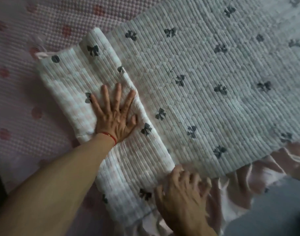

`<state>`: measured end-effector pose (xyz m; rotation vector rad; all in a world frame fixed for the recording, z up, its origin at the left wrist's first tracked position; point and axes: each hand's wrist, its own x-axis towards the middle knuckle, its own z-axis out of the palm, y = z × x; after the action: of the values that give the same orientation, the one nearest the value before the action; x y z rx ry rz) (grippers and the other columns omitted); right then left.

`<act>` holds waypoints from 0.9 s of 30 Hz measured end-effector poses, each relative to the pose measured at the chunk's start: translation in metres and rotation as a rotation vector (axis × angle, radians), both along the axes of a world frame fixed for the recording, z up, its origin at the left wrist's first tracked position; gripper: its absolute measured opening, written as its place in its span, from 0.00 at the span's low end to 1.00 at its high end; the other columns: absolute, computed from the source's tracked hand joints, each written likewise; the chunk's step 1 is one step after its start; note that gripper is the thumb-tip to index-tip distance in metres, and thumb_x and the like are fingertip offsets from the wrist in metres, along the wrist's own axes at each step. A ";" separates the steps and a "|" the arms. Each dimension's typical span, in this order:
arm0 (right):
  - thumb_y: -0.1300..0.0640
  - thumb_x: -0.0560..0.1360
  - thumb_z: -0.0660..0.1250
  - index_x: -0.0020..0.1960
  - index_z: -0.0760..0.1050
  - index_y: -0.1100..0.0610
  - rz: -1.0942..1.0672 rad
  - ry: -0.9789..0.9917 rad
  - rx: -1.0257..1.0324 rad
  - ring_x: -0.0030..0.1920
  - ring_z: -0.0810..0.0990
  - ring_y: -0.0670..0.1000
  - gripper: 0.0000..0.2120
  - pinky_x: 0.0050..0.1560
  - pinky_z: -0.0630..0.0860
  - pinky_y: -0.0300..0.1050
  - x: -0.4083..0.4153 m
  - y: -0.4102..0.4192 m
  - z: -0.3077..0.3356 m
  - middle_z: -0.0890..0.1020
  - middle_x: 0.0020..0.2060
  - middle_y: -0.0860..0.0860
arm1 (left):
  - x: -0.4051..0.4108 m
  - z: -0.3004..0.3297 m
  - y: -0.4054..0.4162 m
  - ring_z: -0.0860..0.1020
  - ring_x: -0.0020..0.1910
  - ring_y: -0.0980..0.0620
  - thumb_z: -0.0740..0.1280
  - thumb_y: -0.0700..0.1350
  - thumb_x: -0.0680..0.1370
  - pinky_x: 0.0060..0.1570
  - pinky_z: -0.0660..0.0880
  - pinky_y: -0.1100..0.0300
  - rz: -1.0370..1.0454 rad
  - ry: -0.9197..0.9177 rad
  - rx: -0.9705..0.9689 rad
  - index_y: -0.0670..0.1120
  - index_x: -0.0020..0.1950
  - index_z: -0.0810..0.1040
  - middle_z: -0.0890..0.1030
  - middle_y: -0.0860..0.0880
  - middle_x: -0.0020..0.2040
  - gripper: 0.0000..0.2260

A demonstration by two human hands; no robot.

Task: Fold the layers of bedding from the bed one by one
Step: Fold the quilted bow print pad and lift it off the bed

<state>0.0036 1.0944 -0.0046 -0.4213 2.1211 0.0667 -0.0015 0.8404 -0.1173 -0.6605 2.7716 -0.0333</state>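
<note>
A white ribbed blanket (213, 74) printed with dark bows lies across the bed, its left end folded over into a thick band (74, 79). My left hand (116, 114) presses flat on that folded band with fingers spread; a red thread circles the wrist. My right hand (181, 191) is at the blanket's near edge where the fold meets the flat part, fingers curled onto the cloth. The image is blurred there, so the grip is unclear.
Under the blanket is a pink bubble-textured sheet (18, 82) with red dots, covering the mattress to the left. A pink ruffled bed skirt (239, 189) hangs over the near edge. Grey floor (273, 210) shows at the lower right.
</note>
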 end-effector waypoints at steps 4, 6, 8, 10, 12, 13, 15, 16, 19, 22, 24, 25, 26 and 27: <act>0.45 0.81 0.57 0.58 0.72 0.52 0.150 0.186 -0.485 0.52 0.75 0.52 0.13 0.61 0.72 0.56 -0.091 -0.077 0.029 0.74 0.50 0.50 | -0.006 0.007 0.015 0.41 0.79 0.32 0.48 0.65 0.80 0.69 0.48 0.24 0.096 0.027 -0.028 0.56 0.81 0.35 0.37 0.46 0.82 0.35; 0.46 0.83 0.54 0.68 0.68 0.52 0.161 0.169 -0.693 0.64 0.73 0.54 0.17 0.69 0.69 0.58 -0.131 -0.160 0.010 0.74 0.64 0.53 | -0.015 -0.001 0.029 0.42 0.80 0.32 0.48 0.66 0.80 0.70 0.46 0.25 0.259 0.097 -0.071 0.54 0.82 0.36 0.37 0.45 0.82 0.36; 0.48 0.82 0.56 0.79 0.59 0.51 0.284 0.174 -0.760 0.80 0.55 0.59 0.26 0.79 0.52 0.67 -0.158 -0.236 -0.018 0.57 0.80 0.55 | -0.024 -0.010 0.034 0.41 0.79 0.31 0.51 0.64 0.80 0.70 0.47 0.24 0.368 0.089 -0.058 0.51 0.81 0.34 0.35 0.43 0.81 0.38; 0.45 0.82 0.55 0.83 0.49 0.47 0.529 0.246 -0.693 0.82 0.37 0.58 0.31 0.79 0.41 0.68 -0.185 -0.296 -0.058 0.41 0.83 0.53 | -0.022 -0.019 0.032 0.39 0.79 0.31 0.54 0.60 0.79 0.69 0.47 0.24 0.349 0.089 -0.046 0.53 0.79 0.29 0.36 0.43 0.81 0.40; 0.38 0.82 0.50 0.83 0.43 0.45 0.671 0.334 -0.595 0.81 0.34 0.59 0.33 0.78 0.37 0.68 -0.207 -0.327 -0.091 0.36 0.82 0.55 | -0.020 -0.019 0.027 0.39 0.79 0.31 0.53 0.58 0.78 0.69 0.46 0.24 0.329 0.108 -0.021 0.56 0.81 0.34 0.38 0.46 0.82 0.37; 0.34 0.81 0.48 0.83 0.42 0.44 0.676 0.351 -0.574 0.81 0.34 0.59 0.35 0.78 0.35 0.68 -0.216 -0.333 -0.107 0.37 0.82 0.56 | -0.020 -0.018 0.026 0.40 0.79 0.32 0.52 0.58 0.77 0.69 0.46 0.24 0.321 0.123 -0.010 0.56 0.82 0.38 0.40 0.46 0.83 0.36; 0.30 0.78 0.46 0.82 0.41 0.43 0.643 0.369 -0.563 0.81 0.34 0.58 0.37 0.77 0.33 0.67 -0.222 -0.338 -0.124 0.38 0.82 0.57 | -0.020 -0.016 0.024 0.41 0.80 0.32 0.52 0.58 0.76 0.70 0.46 0.24 0.317 0.146 0.001 0.56 0.82 0.42 0.42 0.47 0.83 0.36; 0.30 0.78 0.45 0.81 0.42 0.43 0.641 0.385 -0.563 0.81 0.34 0.58 0.37 0.77 0.33 0.67 -0.222 -0.339 -0.126 0.39 0.82 0.57 | -0.021 -0.015 0.022 0.41 0.80 0.32 0.52 0.59 0.76 0.70 0.46 0.25 0.316 0.143 0.005 0.57 0.82 0.43 0.42 0.47 0.83 0.36; 0.31 0.78 0.45 0.81 0.41 0.44 0.637 0.418 -0.597 0.81 0.35 0.59 0.36 0.76 0.35 0.70 -0.217 -0.337 -0.118 0.39 0.82 0.57 | -0.019 -0.016 0.021 0.41 0.80 0.33 0.52 0.59 0.75 0.70 0.46 0.24 0.334 0.143 0.046 0.57 0.82 0.42 0.42 0.47 0.83 0.36; 0.33 0.82 0.45 0.83 0.37 0.44 0.751 0.444 -0.702 0.82 0.37 0.60 0.35 0.74 0.38 0.77 -0.214 -0.303 -0.114 0.37 0.82 0.55 | -0.019 -0.017 0.021 0.41 0.80 0.33 0.53 0.60 0.76 0.70 0.48 0.25 0.330 0.139 0.047 0.58 0.82 0.42 0.41 0.47 0.83 0.36; 0.32 0.83 0.44 0.82 0.36 0.40 0.857 0.407 -0.685 0.82 0.37 0.60 0.32 0.72 0.40 0.79 -0.227 -0.264 -0.115 0.38 0.82 0.54 | -0.019 -0.017 0.020 0.40 0.80 0.33 0.55 0.60 0.77 0.70 0.48 0.25 0.330 0.144 0.053 0.58 0.82 0.40 0.40 0.48 0.83 0.37; 0.32 0.82 0.44 0.81 0.36 0.38 0.863 0.416 -0.647 0.81 0.37 0.59 0.32 0.71 0.40 0.80 -0.236 -0.239 -0.113 0.38 0.82 0.53 | -0.019 -0.017 0.021 0.39 0.80 0.33 0.56 0.60 0.77 0.70 0.48 0.25 0.334 0.154 0.057 0.58 0.82 0.39 0.39 0.48 0.83 0.37; 0.32 0.82 0.45 0.81 0.35 0.37 0.833 0.422 -0.604 0.81 0.36 0.60 0.33 0.71 0.40 0.81 -0.245 -0.214 -0.112 0.37 0.82 0.52 | -0.019 -0.017 0.019 0.39 0.80 0.34 0.56 0.60 0.78 0.70 0.47 0.25 0.336 0.159 0.060 0.59 0.82 0.39 0.39 0.49 0.83 0.37; 0.31 0.82 0.46 0.81 0.34 0.37 0.793 0.423 -0.556 0.81 0.34 0.60 0.33 0.71 0.39 0.80 -0.249 -0.184 -0.108 0.35 0.82 0.51 | -0.017 -0.016 0.020 0.39 0.80 0.34 0.56 0.60 0.78 0.70 0.47 0.25 0.342 0.163 0.067 0.59 0.82 0.40 0.39 0.49 0.83 0.37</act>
<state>-0.2452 0.9104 -0.1125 -1.6858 2.2229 0.0184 -0.0190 0.8603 -0.1331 -1.1543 2.7543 0.1924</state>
